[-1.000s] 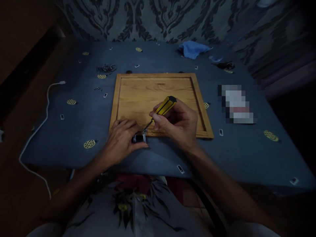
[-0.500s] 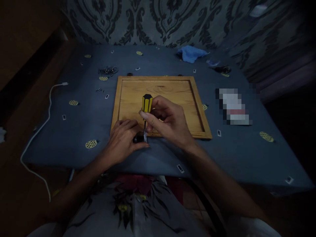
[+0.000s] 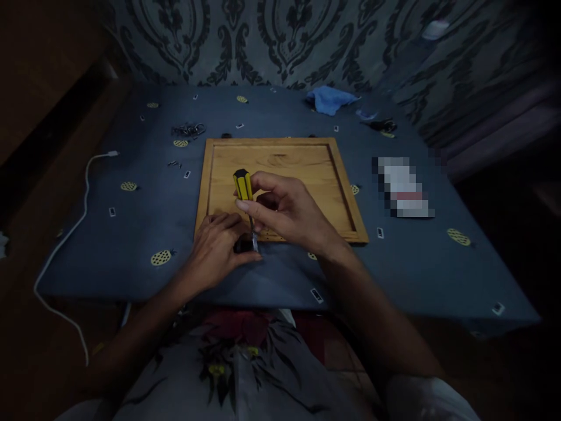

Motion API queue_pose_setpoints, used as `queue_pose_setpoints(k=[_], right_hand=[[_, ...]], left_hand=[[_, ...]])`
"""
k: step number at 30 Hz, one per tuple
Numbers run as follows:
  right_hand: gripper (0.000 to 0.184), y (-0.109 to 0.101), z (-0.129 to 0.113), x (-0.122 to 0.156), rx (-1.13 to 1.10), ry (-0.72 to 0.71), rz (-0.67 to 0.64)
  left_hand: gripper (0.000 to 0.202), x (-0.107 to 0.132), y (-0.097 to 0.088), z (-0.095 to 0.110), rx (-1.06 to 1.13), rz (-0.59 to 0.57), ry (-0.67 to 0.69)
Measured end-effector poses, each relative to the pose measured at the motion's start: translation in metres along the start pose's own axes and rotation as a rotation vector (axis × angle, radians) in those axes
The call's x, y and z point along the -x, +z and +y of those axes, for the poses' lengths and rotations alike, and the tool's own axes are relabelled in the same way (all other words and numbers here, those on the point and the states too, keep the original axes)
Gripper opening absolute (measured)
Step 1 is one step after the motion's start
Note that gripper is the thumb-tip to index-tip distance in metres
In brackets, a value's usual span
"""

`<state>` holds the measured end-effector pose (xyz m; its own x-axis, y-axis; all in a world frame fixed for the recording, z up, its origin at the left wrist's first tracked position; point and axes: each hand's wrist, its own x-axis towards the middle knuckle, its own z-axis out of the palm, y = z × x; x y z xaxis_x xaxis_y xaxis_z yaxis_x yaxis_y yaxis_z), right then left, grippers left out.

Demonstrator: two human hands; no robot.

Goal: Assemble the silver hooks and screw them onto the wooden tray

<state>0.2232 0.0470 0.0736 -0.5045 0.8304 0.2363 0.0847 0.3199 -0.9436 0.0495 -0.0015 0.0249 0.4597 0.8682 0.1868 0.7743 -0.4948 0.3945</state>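
Observation:
My right hand is closed round a yellow-and-black screwdriver, held nearly upright with its tip down on a small dark metal fitting. That fitting lies at the near edge of a wooden tray-like board. My left hand is curled over the fitting and pins it against the board's front rim; most of the fitting is hidden under the fingers. The scene is dim.
The board lies on a blue patterned cloth over a table. A blue rag and small dark items sit at the back right, a heap of metal hardware at the back left, a white cable on the left.
The screwdriver has swung from leaning right to almost upright, its handle now tipped slightly left. My left hand has stayed on the fitting. The view has shifted a little.

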Motion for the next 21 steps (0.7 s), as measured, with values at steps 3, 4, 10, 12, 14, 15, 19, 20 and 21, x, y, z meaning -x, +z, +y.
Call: queue_pose_setpoints(k=[3, 4, 10, 12, 14, 15, 19, 20, 21], right_hand=[[0.039, 0.003, 0.004, -0.004, -0.006, 0.025, 0.034], [0.041, 0.004, 0.005, -0.004, -0.025, 0.029, 0.042], [0.036, 0.001, 0.008, 0.001, -0.143, -0.022, 0.017], [0.035, 0.001, 0.011, 0.004, -0.167, -0.026, 0.035], [0.035, 0.002, 0.014, 0.006, -0.189, -0.035, 0.071], [0.035, 0.004, 0.016, 0.007, -0.198, -0.043, 0.094], [0.036, 0.01, 0.019, 0.009, -0.211, -0.07, 0.246], [0.037, 0.01, 0.019, 0.009, -0.208, -0.069, 0.289], [0.037, 0.011, 0.019, 0.009, -0.203, -0.068, 0.326]], left_hand=[[0.043, 0.0, 0.001, 0.0, 0.003, 0.016, 0.001], [0.043, 0.0, 0.002, -0.001, 0.004, 0.023, 0.004], [0.045, 0.002, 0.003, -0.002, 0.004, 0.03, 0.018], [0.044, 0.001, 0.002, -0.002, 0.009, 0.016, 0.01], [0.044, 0.001, 0.001, -0.001, 0.011, 0.002, -0.001], [0.044, 0.001, 0.001, -0.001, 0.01, 0.0, -0.004], [0.045, 0.001, 0.0, -0.001, 0.005, 0.013, 0.001], [0.045, 0.001, 0.0, -0.001, 0.006, 0.015, 0.002], [0.045, 0.001, 0.0, -0.001, 0.007, 0.013, 0.0]])
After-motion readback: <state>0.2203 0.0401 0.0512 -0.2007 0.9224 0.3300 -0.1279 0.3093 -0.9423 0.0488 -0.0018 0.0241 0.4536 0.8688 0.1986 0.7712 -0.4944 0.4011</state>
